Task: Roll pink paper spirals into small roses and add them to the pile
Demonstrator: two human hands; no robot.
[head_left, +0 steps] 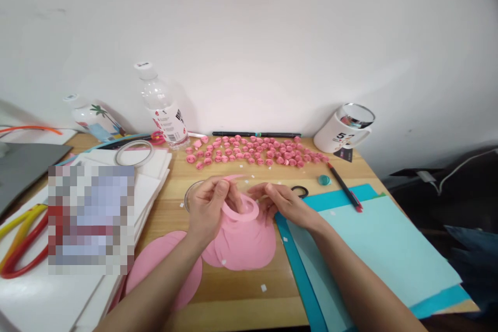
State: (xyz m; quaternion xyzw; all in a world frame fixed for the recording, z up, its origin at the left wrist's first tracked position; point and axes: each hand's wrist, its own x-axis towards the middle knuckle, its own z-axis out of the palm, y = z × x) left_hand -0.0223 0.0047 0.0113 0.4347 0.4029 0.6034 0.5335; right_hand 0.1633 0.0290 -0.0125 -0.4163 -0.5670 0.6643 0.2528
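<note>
My left hand (pixel 208 207) is closed in a pinch on a pink paper spiral strip (pixel 243 210) that curls out from its fingers. My right hand (pixel 286 202) is just to the right of the strip, its fingers partly curled and touching the strip's far side. Under both hands lie several pink paper circles (pixel 245 246) on the wooden desk (pixel 233 295). Behind the hands, many small rolled pink paper roses (pixel 252 151) are spread in rows. A clear round container (pixel 190 194) sits partly hidden behind my left hand.
Light blue and teal paper sheets (pixel 381 249) lie on the right, with a red pen (pixel 344 187) on them. A white mug (pixel 344 129), two plastic bottles (pixel 163 106), black markers (pixel 257 134), a tape roll (pixel 134 153) on stacked white sheets (pixel 151 181), scissors (pixel 299 191).
</note>
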